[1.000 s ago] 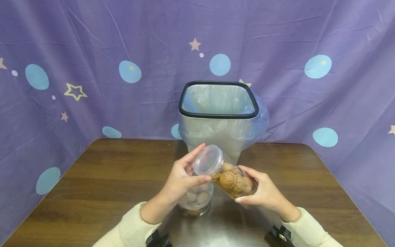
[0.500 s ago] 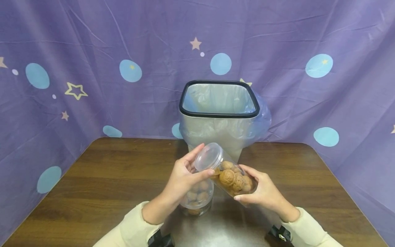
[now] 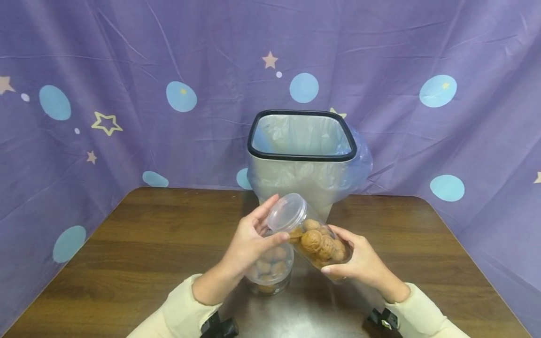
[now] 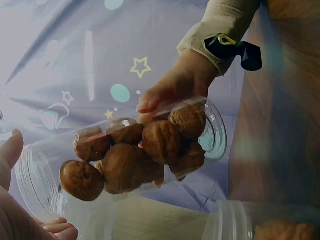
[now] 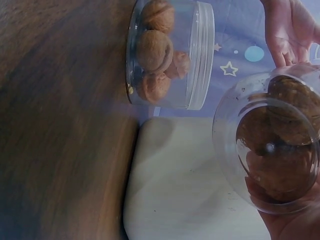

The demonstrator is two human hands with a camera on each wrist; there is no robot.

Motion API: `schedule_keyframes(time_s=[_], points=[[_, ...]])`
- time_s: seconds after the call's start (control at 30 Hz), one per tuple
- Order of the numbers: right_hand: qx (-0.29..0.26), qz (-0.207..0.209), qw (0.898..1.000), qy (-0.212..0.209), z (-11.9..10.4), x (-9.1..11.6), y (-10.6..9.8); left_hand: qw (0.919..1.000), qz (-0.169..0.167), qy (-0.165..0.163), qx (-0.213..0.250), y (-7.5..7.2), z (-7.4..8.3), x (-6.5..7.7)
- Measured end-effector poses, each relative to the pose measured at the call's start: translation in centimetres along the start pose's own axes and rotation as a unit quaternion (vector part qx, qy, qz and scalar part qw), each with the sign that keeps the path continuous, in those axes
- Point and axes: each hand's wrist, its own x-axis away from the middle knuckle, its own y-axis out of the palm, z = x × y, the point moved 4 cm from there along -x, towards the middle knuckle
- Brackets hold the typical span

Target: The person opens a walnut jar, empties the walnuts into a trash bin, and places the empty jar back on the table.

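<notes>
A clear plastic jar of walnuts is held tilted above the table, its lidded end pointing up and to the left. Around the translucent lid curls my left hand, thumb in front and fingers behind. My right hand grips the jar's lower end. In the left wrist view, several walnuts lie along the jar's side, and the lid end is by my left fingers. A second lidded jar with walnuts stands upright on the table below my left hand. In the right wrist view this second jar also shows.
Behind the jars stands a pale trash bin with a black rim and a translucent bluish liner bulging on its right. The wooden table has rounded far corners. A purple curtain with stars and dots hangs around it.
The tilted jar and both hands have stayed nearly in place; the lid end has risen slightly. My left thumb has shifted a little at the lid's edge.
</notes>
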Motion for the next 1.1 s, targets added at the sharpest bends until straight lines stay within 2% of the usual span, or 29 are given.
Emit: schedule_keyframes(time_s=[0.23, 0.43, 0.57, 0.77, 1.0, 1.1], points=[[-0.027, -0.02, 0.999, -0.013, -0.1, 0.1, -0.2, 0.9965, -0.049, 0.068, 0.009, -0.4, 0.2, -0.3], [-0.048, -0.045, 0.997, -0.045, -0.4, 0.1, -0.4, 0.984, -0.129, 0.122, 0.015, -0.7, -0.1, -0.9], [-0.059, -0.064, 0.994, -0.061, -0.5, 0.1, -0.4, 0.9745, -0.176, 0.135, 0.033, -0.8, -0.3, -1.1], [-0.07, -0.079, 0.992, -0.068, -0.6, 0.2, -0.3, 0.9641, -0.215, 0.147, 0.051, -1.0, -0.3, -1.4], [-0.087, -0.102, 0.987, -0.092, -0.6, 0.3, 0.1, 0.9451, -0.27, 0.158, 0.093, -1.4, -0.3, -1.7], [-0.093, -0.111, 0.985, -0.091, -0.5, 0.3, 0.2, 0.9352, -0.295, 0.167, 0.101, -1.6, -0.3, -1.7]])
